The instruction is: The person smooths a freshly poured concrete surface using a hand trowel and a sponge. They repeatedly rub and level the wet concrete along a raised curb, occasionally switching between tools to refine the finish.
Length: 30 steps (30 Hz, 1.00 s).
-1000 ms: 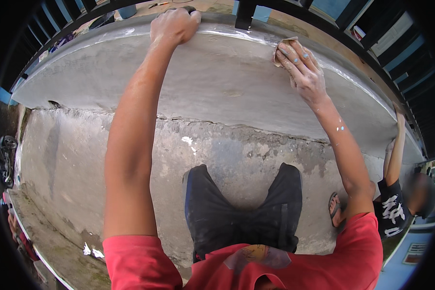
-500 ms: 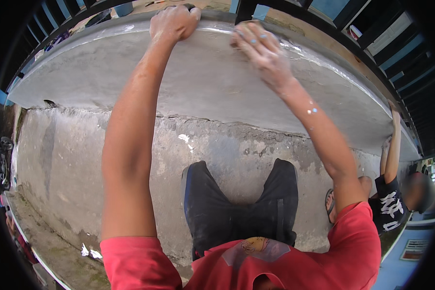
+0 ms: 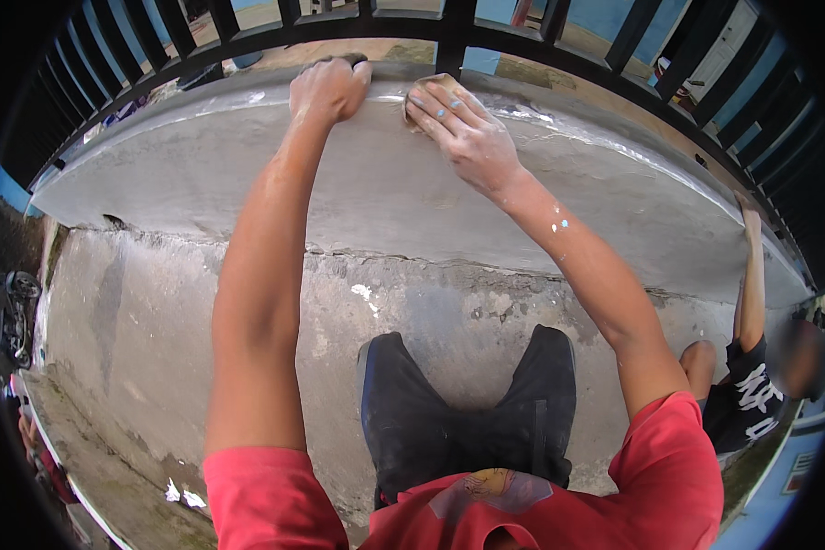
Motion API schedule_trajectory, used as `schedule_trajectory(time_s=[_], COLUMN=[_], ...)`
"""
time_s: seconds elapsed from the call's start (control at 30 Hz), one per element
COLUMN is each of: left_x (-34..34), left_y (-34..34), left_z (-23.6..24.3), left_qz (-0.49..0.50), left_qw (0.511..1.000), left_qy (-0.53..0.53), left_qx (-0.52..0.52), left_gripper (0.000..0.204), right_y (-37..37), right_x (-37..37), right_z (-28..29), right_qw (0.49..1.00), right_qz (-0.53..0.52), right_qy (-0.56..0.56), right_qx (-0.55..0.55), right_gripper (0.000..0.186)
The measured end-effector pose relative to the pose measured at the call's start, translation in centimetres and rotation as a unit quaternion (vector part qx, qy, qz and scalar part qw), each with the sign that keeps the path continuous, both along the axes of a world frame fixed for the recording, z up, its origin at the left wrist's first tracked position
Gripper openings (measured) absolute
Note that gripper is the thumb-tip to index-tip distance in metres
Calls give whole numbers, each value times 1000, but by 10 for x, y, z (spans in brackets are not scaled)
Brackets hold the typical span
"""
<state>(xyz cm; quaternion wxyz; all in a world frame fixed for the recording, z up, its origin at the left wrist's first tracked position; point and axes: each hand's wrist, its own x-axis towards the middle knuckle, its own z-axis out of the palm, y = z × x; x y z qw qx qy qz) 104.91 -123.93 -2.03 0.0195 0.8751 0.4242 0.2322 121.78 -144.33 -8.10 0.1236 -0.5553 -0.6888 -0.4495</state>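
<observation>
A low grey plastered wall [image 3: 376,183] runs across in front of me, with white patches along its top edge. My left hand [image 3: 328,90], dusted white, is closed at that edge; something dark shows beside its fingers, its kind hidden. To its right my right hand [image 3: 463,128] presses a tan sheet of sandpaper [image 3: 414,103] against the upper face of the wall. Its fingers lie over the sheet, with blue paint specks on them. Both arms are stretched forward.
Black metal railing [image 3: 339,35] rises just behind the wall top. At the far right another person in a dark shirt [image 3: 742,394] crouches, an arm raised to the wall. Below lies worn concrete floor [image 3: 156,339] with white flakes. A motorbike [image 3: 20,312] shows at the left rim.
My right hand and the sandpaper have shifted left along the wall, closer to my left hand. The left hand stays at the edge. The view has tilted up, showing more railing.
</observation>
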Motion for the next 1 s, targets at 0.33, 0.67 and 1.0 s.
schedule_trajectory(time_s=[0.33, 0.67, 1.0], left_x=[24, 26, 12], left_y=[-10, -5, 21], left_z=[13, 1, -7], left_qz=[8, 1, 2], left_qw=[1000, 999, 999], left_qy=[11, -6, 12], left_qx=[-3, 32, 31], left_gripper=[67, 68, 69], right_y=[-112, -218, -109], right_x=[108, 198, 119], right_z=[-17, -6, -1], right_qw=[998, 994, 998], right_qz=[-46, -101, -2], right_qy=[20, -34, -52], right_qx=[46, 27, 31], right_gripper=[51, 44, 45])
